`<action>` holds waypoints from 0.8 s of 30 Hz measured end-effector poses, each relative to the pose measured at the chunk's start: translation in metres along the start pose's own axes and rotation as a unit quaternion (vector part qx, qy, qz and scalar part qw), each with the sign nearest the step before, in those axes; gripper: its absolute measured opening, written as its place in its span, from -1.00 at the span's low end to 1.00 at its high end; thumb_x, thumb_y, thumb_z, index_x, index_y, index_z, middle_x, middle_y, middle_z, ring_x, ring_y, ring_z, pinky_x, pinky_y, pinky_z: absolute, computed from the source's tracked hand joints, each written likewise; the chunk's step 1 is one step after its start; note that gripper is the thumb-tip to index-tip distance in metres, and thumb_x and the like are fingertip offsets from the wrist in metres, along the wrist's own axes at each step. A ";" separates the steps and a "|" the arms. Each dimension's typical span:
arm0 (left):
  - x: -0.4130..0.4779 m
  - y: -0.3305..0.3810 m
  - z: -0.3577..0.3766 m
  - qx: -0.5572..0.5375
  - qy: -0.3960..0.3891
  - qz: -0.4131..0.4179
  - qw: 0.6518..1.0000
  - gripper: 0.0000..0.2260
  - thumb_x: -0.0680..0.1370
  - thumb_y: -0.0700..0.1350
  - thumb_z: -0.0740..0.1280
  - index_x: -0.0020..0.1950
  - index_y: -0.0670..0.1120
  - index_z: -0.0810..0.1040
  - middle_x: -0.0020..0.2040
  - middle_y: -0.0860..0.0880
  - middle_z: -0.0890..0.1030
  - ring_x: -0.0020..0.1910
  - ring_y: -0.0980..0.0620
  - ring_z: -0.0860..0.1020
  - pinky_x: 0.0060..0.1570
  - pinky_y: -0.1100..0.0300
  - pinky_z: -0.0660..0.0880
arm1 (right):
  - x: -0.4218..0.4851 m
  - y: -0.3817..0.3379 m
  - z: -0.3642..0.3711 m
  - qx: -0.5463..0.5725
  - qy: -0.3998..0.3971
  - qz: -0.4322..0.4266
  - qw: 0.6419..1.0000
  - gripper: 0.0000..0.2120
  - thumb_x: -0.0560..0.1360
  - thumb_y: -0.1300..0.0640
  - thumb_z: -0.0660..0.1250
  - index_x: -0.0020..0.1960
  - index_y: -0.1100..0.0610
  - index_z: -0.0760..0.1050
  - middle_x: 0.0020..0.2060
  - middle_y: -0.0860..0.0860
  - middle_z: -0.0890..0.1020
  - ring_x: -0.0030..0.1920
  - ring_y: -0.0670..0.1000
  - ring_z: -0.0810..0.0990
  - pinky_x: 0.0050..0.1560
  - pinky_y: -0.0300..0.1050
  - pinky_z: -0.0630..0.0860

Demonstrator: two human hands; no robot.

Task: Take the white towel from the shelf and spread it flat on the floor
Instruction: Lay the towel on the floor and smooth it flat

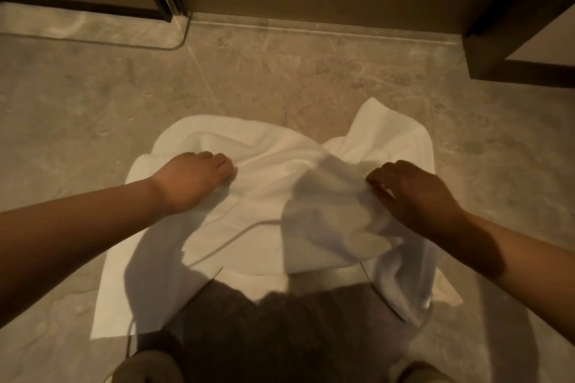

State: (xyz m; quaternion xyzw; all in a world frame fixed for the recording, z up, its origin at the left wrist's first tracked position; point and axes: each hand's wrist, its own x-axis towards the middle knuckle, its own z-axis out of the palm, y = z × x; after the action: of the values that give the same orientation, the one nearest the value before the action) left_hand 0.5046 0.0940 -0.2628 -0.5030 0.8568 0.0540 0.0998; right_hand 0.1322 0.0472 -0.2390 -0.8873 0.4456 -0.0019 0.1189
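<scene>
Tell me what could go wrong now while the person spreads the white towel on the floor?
The white towel is bunched and folded over itself near the right hand, so it may settle with creases instead of flat. The left hand pinches only one spot, so pulling could drag the whole cloth across the smooth floor.

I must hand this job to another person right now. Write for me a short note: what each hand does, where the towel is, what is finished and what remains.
Left hand: closed on the white towel, near its left side, low over the floor.
Right hand: pinching a raised, bunched fold on the right side.
Towel: off the shelf, on the floor in front of the person. Left part lies mostly flat; right part is crumpled and folded over itself.
Done: towel fetched and partly laid out.
Left: pull the right side open, smooth the folds, let go.
</scene>
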 end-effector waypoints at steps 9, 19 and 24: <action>0.024 -0.005 -0.015 -0.044 0.035 0.009 0.998 -0.56 0.47 0.16 0.05 0.07 -0.10 0.53 -0.06 -0.08 0.55 -0.13 -0.15 0.52 -0.26 0.04 0.47 | 0.027 -0.008 0.001 0.055 -0.022 -0.009 0.998 -0.77 0.56 0.06 0.20 0.05 0.10 0.59 -0.09 0.05 0.63 -0.07 0.09 0.58 -0.10 0.02 0.52; 0.087 0.017 0.006 -0.097 -0.041 -0.046 0.993 -0.60 0.56 -0.08 0.22 0.41 -0.01 0.34 0.32 -0.05 0.41 0.23 -0.11 0.38 0.00 -0.02 0.47 | 0.069 0.026 0.033 0.016 -0.174 0.059 0.983 -0.45 0.52 0.07 0.31 0.46 0.02 0.24 0.39 0.08 0.35 0.32 0.12 0.38 0.31 -0.02 0.32; 0.085 0.013 0.018 -0.122 -0.020 -0.041 0.991 -0.72 0.57 -0.10 0.22 0.28 -0.02 0.46 0.22 -0.01 0.48 0.11 -0.09 0.42 -0.07 -0.03 0.47 | 0.071 0.022 0.040 -0.050 -0.156 0.064 0.984 -0.55 0.51 0.08 0.27 0.38 0.03 0.30 0.22 0.10 0.39 0.12 0.13 0.43 0.02 0.04 0.49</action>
State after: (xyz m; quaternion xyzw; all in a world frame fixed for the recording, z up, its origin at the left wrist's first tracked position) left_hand 0.4547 0.0315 -0.2997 -0.5453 0.8201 0.1638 0.0565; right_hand 0.1617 -0.0134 -0.2902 -0.8514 0.4769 0.1662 0.1418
